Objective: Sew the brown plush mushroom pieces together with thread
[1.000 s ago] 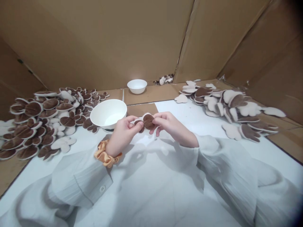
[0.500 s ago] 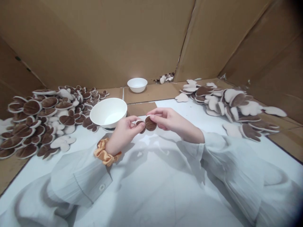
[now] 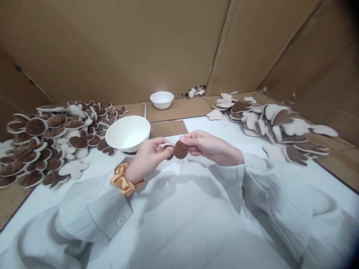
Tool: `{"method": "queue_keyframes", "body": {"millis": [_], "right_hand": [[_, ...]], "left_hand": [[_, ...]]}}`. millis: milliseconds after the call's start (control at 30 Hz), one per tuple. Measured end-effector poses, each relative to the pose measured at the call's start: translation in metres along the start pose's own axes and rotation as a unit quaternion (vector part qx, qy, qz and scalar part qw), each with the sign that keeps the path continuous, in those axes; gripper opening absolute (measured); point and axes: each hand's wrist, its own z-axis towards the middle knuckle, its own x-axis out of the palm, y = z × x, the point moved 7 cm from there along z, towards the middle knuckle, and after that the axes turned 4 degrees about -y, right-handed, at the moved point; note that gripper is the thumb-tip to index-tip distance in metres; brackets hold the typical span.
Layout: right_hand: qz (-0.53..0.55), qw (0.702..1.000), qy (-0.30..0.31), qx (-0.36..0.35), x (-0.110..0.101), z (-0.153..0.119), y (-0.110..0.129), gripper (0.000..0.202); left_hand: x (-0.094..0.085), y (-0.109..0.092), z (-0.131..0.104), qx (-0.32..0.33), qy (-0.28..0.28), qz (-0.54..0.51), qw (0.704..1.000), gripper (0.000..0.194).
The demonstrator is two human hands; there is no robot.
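Note:
Between my hands, over the white work surface, is a small brown plush piece with rounded lobes and a pale edge. My left hand pinches its left part between thumb and fingers, and an orange scrunchie circles that wrist. At the upper right edge of the piece, the thumb and curled fingers of my right hand grip it. Fingers cover part of the left lobes. Just beyond my left hand stands a large white bowl.
A heap of brown-and-cream plush pieces lies at the left, with a second heap at the right. A smaller white bowl stands near the back cardboard wall. More pieces show at a gap in the cardboard.
My right hand has shifted slightly right and down, and the right lobe of the plush piece has turned a little. Both hands still hold the piece.

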Motion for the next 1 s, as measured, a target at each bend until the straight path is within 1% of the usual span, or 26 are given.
{"method": "queue_keyframes", "body": {"millis": [67, 167, 200, 267, 367, 433, 500, 600, 733, 867, 933, 1000], "right_hand": [[-0.019, 1.000, -0.015, -0.019, -0.001, -0.002, 0.004, 0.034], [-0.078, 0.992, -0.075, -0.064, -0.009, -0.007, 0.017, 0.026], [-0.096, 0.989, -0.083, -0.076, -0.010, -0.009, 0.022, 0.022], [-0.117, 0.987, -0.059, -0.098, -0.008, -0.012, 0.028, 0.020], [-0.124, 0.980, 0.004, -0.153, -0.001, -0.014, 0.034, 0.030], [-0.130, 0.970, 0.009, -0.203, 0.001, -0.012, 0.037, 0.029], [-0.149, 0.961, 0.000, -0.235, 0.002, -0.009, 0.035, 0.027], [-0.144, 0.958, -0.009, -0.246, 0.004, -0.004, 0.029, 0.026], [-0.050, 0.970, -0.006, -0.239, 0.004, -0.001, 0.023, 0.023], [-0.012, 0.971, -0.039, -0.234, -0.003, 0.000, 0.022, 0.022], [0.000, 0.972, -0.049, -0.231, -0.006, 0.000, 0.023, 0.023], [0.012, 0.972, -0.052, -0.230, -0.008, -0.001, 0.024, 0.023]], "left_hand": [[0.000, 0.000, 0.000, -0.004, 0.001, -0.011, 1.000, 0.020], [-0.002, 0.003, 0.001, -0.023, -0.001, -0.035, 0.999, 0.020], [-0.003, 0.004, 0.002, -0.030, -0.005, -0.043, 0.999, 0.020], [-0.006, 0.006, 0.003, -0.038, -0.015, -0.062, 0.997, 0.022], [-0.008, 0.007, 0.004, -0.040, -0.025, -0.094, 0.994, 0.024], [-0.007, 0.007, 0.004, -0.041, -0.024, -0.102, 0.994, 0.024], [-0.006, 0.007, 0.004, -0.040, -0.024, -0.105, 0.993, 0.024], [-0.004, 0.007, 0.003, -0.036, -0.019, -0.109, 0.993, 0.025], [-0.002, 0.008, 0.003, -0.020, -0.004, -0.136, 0.991, 0.029], [-0.002, 0.008, 0.005, 0.006, 0.029, -0.177, 0.984, 0.030], [-0.004, 0.010, 0.005, 0.016, 0.025, -0.161, 0.986, 0.029], [-0.008, 0.011, 0.006, 0.022, 0.005, -0.133, 0.991, 0.028]]}}
